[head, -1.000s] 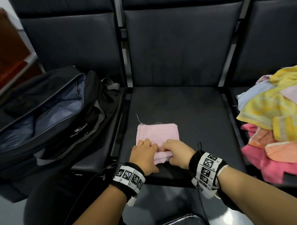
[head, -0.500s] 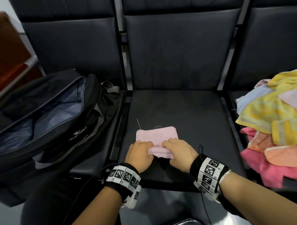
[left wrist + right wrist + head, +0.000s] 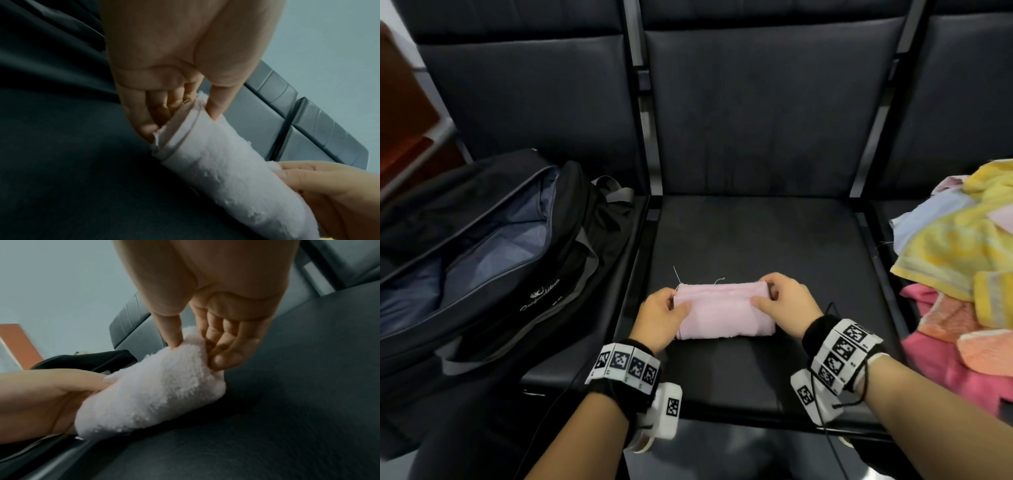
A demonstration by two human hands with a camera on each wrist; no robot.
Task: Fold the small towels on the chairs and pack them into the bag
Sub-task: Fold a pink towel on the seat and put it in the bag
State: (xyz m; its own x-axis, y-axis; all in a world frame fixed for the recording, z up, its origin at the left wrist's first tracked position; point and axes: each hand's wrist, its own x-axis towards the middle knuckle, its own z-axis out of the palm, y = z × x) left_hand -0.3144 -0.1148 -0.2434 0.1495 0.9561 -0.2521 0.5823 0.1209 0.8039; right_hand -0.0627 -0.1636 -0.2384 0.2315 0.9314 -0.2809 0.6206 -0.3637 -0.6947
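On the middle chair seat (image 3: 756, 246), both hands pinch the pink towel's (image 3: 722, 317) ends; edges should stay aligned while folding.

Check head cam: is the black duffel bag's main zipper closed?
No, the black duffel bag on the left seat gapes open, showing its grey-blue lining, while both hands hold the folded pale pink towel.

Pale pink terry towel (image 3: 722, 315); black fabric bag (image 3: 482, 274), grey-blue lining; black leather chair seat (image 3: 756, 240); yellow-striped, pink, orange towel pile (image 3: 962, 274).
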